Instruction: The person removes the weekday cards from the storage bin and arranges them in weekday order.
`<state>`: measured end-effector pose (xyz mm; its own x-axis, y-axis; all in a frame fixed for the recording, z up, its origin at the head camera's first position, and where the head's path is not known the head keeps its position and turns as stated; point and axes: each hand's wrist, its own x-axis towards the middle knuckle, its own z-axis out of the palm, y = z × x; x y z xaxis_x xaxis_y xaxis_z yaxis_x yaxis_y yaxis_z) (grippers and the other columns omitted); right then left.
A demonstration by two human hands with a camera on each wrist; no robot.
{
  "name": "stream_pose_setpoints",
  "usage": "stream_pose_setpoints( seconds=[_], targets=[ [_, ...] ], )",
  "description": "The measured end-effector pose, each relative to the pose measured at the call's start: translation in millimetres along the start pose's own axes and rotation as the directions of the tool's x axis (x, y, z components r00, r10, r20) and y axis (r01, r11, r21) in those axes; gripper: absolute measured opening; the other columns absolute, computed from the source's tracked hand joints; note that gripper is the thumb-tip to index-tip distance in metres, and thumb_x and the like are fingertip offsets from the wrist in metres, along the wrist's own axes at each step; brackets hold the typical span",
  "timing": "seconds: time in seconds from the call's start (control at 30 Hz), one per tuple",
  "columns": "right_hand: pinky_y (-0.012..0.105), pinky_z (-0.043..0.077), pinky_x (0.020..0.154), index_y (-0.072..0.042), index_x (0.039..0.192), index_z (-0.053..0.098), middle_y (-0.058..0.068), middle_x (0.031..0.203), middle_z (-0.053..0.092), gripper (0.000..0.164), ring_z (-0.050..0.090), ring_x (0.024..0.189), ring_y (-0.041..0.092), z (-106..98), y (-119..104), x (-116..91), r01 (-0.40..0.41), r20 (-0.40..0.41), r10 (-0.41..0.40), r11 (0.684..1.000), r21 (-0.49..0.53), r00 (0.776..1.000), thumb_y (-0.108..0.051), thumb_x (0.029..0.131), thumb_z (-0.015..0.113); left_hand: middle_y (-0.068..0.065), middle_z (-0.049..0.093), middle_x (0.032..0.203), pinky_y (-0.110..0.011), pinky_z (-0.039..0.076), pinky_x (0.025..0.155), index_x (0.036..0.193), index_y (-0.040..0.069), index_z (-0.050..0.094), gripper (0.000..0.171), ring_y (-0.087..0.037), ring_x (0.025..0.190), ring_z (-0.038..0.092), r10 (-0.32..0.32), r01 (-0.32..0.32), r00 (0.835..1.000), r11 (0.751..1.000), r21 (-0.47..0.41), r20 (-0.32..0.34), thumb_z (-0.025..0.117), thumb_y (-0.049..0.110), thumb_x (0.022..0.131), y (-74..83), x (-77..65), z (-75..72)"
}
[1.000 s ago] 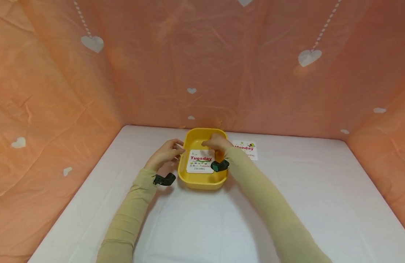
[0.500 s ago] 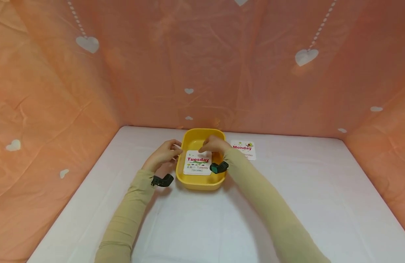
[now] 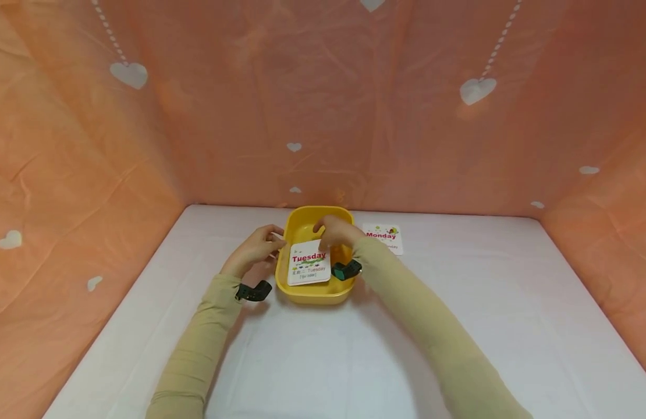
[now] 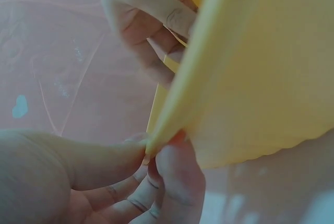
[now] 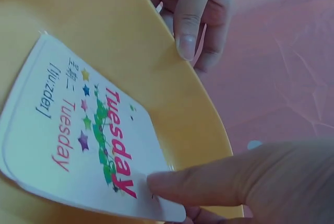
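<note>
A yellow tray (image 3: 286,282) with raised walls stands on the white table. Its left rim is pinched between the thumb and forefinger of my left hand (image 3: 257,247), which the left wrist view shows close up. Inside the tray, my right hand (image 3: 337,231) pinches the upper right corner of a white "Tuesday" card (image 5: 78,125), thumb on the printed face and fingers beneath. The card is slightly tilted, its lower edge near the front of the tray. A "Monday" card (image 3: 384,235) lies on the table just right of the tray, partly covered by the right wrist.
The white table (image 3: 312,361) ends at an orange cloth backdrop (image 3: 323,116) printed with pale hearts, close behind the tray. Cloth also rises at both sides. A dark wrist camera band (image 3: 254,291) sits at the left wrist, beside the tray.
My right hand has come down to the "Tuesday" card from above the tray's back part and taken its corner. The card now sits tilted. The left hand stays at the rim; the whole view has shifted slightly.
</note>
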<state>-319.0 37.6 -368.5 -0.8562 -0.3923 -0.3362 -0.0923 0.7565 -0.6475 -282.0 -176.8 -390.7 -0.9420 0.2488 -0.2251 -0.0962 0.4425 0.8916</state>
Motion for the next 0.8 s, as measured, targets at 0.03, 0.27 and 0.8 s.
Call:
stream_pose_setpoints(
  seconds=[0.03,0.27,0.8],
  targets=[
    [0.037,0.044,0.091,-0.005,0.128,0.055,0.012,0.124,0.054,0.051,0.051,0.104,0.026,0.6,-0.6,0.0,0.004,0.007,-0.004,1.000,-0.004,1.000,0.000,0.080,0.071,-0.025,0.057,0.104,-0.033,0.053,0.065,0.130,-0.007,0.042,0.037,-0.022,0.074,0.060,0.003,-0.003,1.000,1.000,0.005,-0.002,0.053,0.007,0.097,-0.6,0.4,-0.3],
    [0.037,0.045,0.092,-0.007,0.130,0.054,0.015,0.122,0.055,0.052,0.052,0.106,0.028,2.5,-1.0,1.6,0.020,0.035,-0.019,1.000,-0.020,0.999,0.006,0.082,0.067,-0.019,0.058,0.099,-0.033,0.052,0.063,0.130,-0.005,0.043,0.037,-0.020,0.072,0.059,-0.018,0.018,1.000,0.999,0.029,-0.014,0.054,0.009,0.097,-3.0,1.7,-2.4],
    [0.034,0.043,0.089,-0.002,0.130,0.054,0.015,0.119,0.055,0.042,0.050,0.101,0.026,-3.3,4.6,2.1,0.156,-0.037,-0.157,0.988,-0.024,0.987,0.002,0.089,0.061,-0.018,0.059,0.097,-0.032,0.052,0.062,0.128,-0.006,0.043,0.035,-0.021,0.071,0.060,-0.007,0.007,1.000,1.000,0.004,-0.012,0.054,0.008,0.097,-3.3,3.0,-3.2]
  ],
)
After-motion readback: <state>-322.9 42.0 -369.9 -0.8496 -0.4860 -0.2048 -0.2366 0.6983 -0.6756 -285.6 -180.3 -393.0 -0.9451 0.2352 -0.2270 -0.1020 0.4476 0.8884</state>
